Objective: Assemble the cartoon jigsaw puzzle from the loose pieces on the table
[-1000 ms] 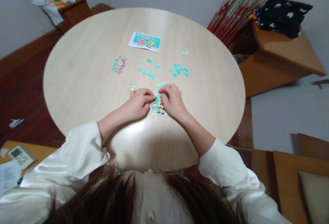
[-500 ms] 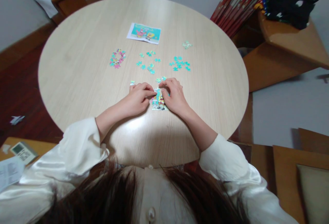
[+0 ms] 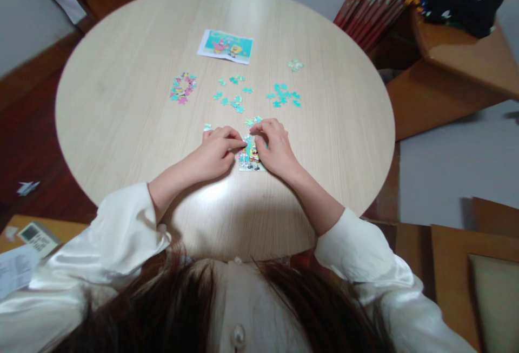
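Note:
A partly joined jigsaw puzzle (image 3: 252, 159) with cartoon figures lies flat on the round table (image 3: 133, 99), between my two hands. My left hand (image 3: 219, 150) grips its left side, fingers together and the index fingertip on the upper part. On the right side, my right hand (image 3: 275, 146) curls over the puzzle, thumb on its face and index finger by the top edge; the palm hides part of it. Just above lie green and blue jigsaw pieces (image 3: 253, 121). Beyond my left knuckles sits a small lone piece (image 3: 207, 126).
Loose pieces lie in groups farther back: a pink and multicoloured ring (image 3: 183, 88), scattered teal pieces (image 3: 236, 103), a teal cluster (image 3: 284, 95) and pale green pieces (image 3: 295, 65). Behind them is a printed reference picture (image 3: 226, 46). A wooden stand (image 3: 450, 66) is at right.
The whole table scene has shifted slightly upward in view as the head moved. Both hands keep nearly the same pose on the puzzle.

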